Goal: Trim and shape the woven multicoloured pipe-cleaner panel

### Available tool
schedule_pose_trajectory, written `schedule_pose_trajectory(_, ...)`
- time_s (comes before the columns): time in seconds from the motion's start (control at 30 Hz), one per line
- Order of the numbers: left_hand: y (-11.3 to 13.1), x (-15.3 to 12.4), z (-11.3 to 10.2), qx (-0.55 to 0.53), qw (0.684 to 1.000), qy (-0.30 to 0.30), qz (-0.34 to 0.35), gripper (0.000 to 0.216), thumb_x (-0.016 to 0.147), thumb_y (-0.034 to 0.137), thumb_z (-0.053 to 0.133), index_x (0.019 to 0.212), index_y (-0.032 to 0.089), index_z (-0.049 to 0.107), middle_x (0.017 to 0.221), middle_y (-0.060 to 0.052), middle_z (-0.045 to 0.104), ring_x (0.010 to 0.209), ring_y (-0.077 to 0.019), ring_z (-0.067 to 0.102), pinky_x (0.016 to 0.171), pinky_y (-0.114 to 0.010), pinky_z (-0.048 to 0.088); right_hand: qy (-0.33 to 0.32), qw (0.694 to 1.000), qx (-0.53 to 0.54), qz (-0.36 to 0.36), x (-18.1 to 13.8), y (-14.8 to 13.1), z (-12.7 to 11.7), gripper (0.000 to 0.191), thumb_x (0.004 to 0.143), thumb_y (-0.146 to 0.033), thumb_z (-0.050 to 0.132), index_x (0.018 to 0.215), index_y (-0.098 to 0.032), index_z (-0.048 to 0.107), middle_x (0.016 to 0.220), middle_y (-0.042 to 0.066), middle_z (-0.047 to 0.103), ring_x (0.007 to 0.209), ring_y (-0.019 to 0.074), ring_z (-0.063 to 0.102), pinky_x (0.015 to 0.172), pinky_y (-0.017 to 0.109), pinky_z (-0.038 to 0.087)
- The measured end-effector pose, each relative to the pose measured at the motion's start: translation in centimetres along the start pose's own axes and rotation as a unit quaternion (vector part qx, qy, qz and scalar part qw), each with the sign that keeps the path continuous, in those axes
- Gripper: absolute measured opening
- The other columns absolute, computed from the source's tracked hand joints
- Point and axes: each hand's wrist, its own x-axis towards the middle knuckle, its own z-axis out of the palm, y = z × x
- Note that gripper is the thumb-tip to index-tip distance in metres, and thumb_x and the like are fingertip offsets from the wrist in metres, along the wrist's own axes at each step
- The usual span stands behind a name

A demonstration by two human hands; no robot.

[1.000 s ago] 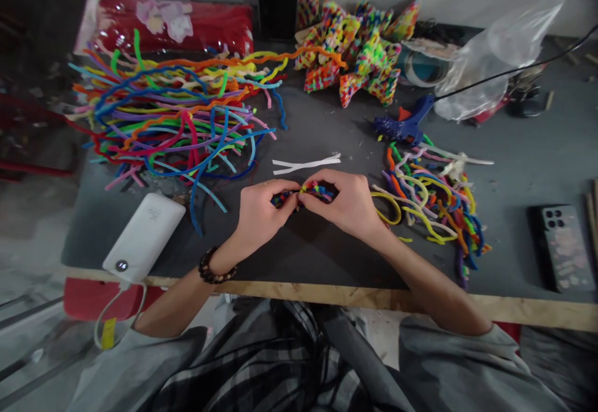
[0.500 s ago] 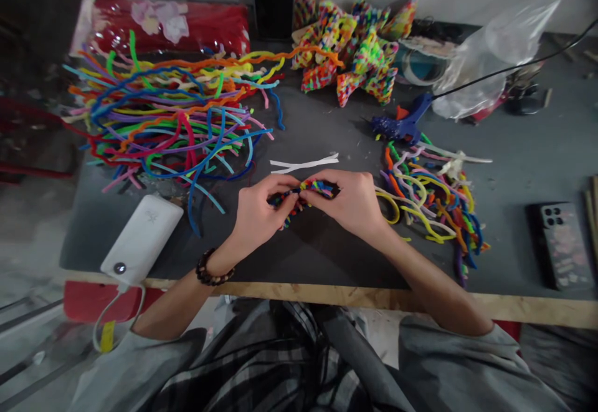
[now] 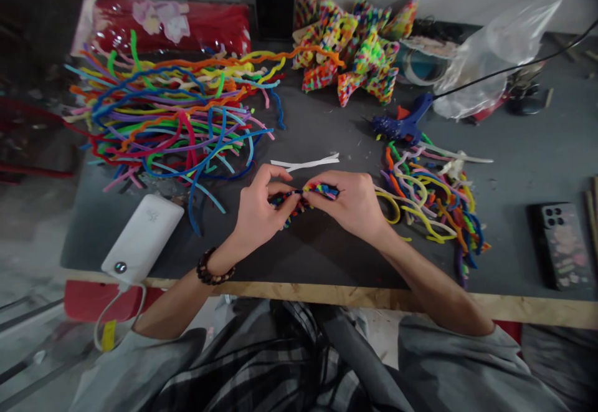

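A small multicoloured piece woven from pipe cleaners (image 3: 295,207) is held between my two hands, low over the grey table. My left hand (image 3: 264,206) pinches its left part between thumb and fingers, with the index finger raised off it. My right hand (image 3: 348,203) grips the right part, thumb against fingertips. The fingers hide much of the piece. Just beyond them lie white strips (image 3: 308,164), crossed on the table.
Loose pipe cleaners (image 3: 172,113) are heaped at the left, shorter ones (image 3: 425,194) at the right. Finished woven shapes (image 3: 355,44) stand at the back. A blue glue gun (image 3: 404,124) with a cord, a white power bank (image 3: 144,237) and a phone (image 3: 564,244) lie around.
My left index finger has lifted away from the woven piece. The right hand stays almost in place, still gripping.
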Motion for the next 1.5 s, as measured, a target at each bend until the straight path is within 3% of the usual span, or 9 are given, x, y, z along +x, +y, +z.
schedule_pose_trajectory(0.1,0.0,0.2,-0.3,0.017,1.000,0.008,0.007,0.031,0.092,0.027,0.076,0.120,0.024,0.064,0.089,0.002,0.081,0.081,-0.0162,0.080,0.069,-0.024,0.059,0.004,1.000,0.009,0.004,0.1,0.2,-0.1,0.010,0.092,-0.024,0.078,0.101,-0.023,0.083,0.095,0.000,0.085,0.083,0.0189,0.077,0.077,0.029,0.055)
schedule_pose_trajectory(0.17,-0.2,0.5,-0.4,0.020,1.000,0.006,0.010,0.032,0.093,0.026,0.075,0.124,0.024,0.068,0.096,0.000,0.082,0.087,-0.0170,0.081,0.073,-0.025,0.061,0.017,1.000,0.019,-0.006,0.1,0.4,-0.1,0.022,0.091,-0.027,0.081,0.113,-0.024,0.082,0.107,0.002,0.085,0.090,0.0205,0.078,0.079,0.031,0.058)
schedule_pose_trajectory(0.27,-0.6,0.7,-0.3,-0.011,1.000,-0.008,0.013,0.031,0.094,0.026,0.073,0.125,0.022,0.075,0.114,-0.003,0.083,0.103,-0.0200,0.081,0.091,-0.030,0.065,0.049,0.998,-0.004,-0.034,0.0,0.4,-0.2,0.031,0.096,-0.025,0.075,0.126,-0.026,0.078,0.117,0.002,0.084,0.092,0.0202,0.079,0.083,0.032,0.061)
schedule_pose_trajectory(0.37,-0.9,0.7,0.0,-0.046,0.998,-0.027,-0.015,0.026,0.092,0.029,0.077,0.117,0.021,0.081,0.113,-0.005,0.084,0.101,-0.0217,0.082,0.095,-0.034,0.065,0.053,0.998,-0.029,-0.036,-0.2,0.3,-0.1,0.034,0.098,-0.019,0.069,0.130,-0.027,0.077,0.116,0.001,0.084,0.088,0.0189,0.078,0.081,0.031,0.061)
schedule_pose_trajectory(0.53,-0.9,0.8,-0.1,-0.120,0.989,-0.050,-0.067,0.027,0.089,0.035,0.084,0.110,0.019,0.083,0.107,-0.007,0.085,0.093,-0.0212,0.082,0.087,-0.032,0.066,0.030,0.999,0.004,-0.029,-0.2,0.1,0.0,0.033,0.099,-0.015,0.065,0.128,-0.023,0.077,0.116,0.002,0.084,0.091,0.0187,0.078,0.083,0.031,0.059)
schedule_pose_trajectory(0.73,-0.6,1.0,-0.6,-0.114,0.989,-0.075,-0.058,0.020,0.088,0.034,0.084,0.101,0.019,0.084,0.095,-0.005,0.085,0.084,-0.0185,0.081,0.077,-0.027,0.064,0.001,0.999,0.025,-0.020,-0.1,-0.4,-0.5,0.021,0.099,-0.020,0.067,0.115,-0.024,0.080,0.110,0.000,0.084,0.090,0.0184,0.077,0.080,0.030,0.057)
schedule_pose_trajectory(0.9,-0.2,0.6,-0.3,0.059,0.997,-0.046,0.016,0.013,0.092,0.026,0.077,0.102,0.024,0.085,0.098,-0.001,0.086,0.086,-0.0188,0.080,0.080,-0.030,0.062,0.046,0.986,-0.106,-0.118,-0.6,-0.4,0.1,0.021,0.101,-0.020,0.068,0.116,-0.028,0.081,0.119,0.004,0.082,0.109,0.0232,0.076,0.096,0.038,0.057)
schedule_pose_trajectory(1.1,0.0,0.6,-0.1,0.063,0.997,-0.039,0.011,0.016,0.090,0.021,0.074,0.101,0.023,0.084,0.092,-0.001,0.085,0.079,-0.0178,0.078,0.072,-0.029,0.061,0.045,0.931,-0.287,-0.221,-1.0,-0.1,0.6,0.036,0.102,-0.005,0.058,0.116,-0.031,0.079,0.118,-0.001,0.082,0.105,0.0208,0.072,0.080,0.038,0.047)
schedule_pose_trajectory(1.5,-0.3,0.8,-0.2,0.035,0.998,-0.051,-0.008,0.015,0.088,0.022,0.075,0.100,0.021,0.083,0.093,-0.002,0.085,0.083,-0.0181,0.080,0.076,-0.029,0.062,0.029,0.905,-0.310,-0.290,-0.8,1.4,0.2,0.029,0.106,-0.010,0.057,0.107,-0.032,0.077,0.114,-0.004,0.082,0.104,0.0192,0.069,0.079,0.038,0.044)
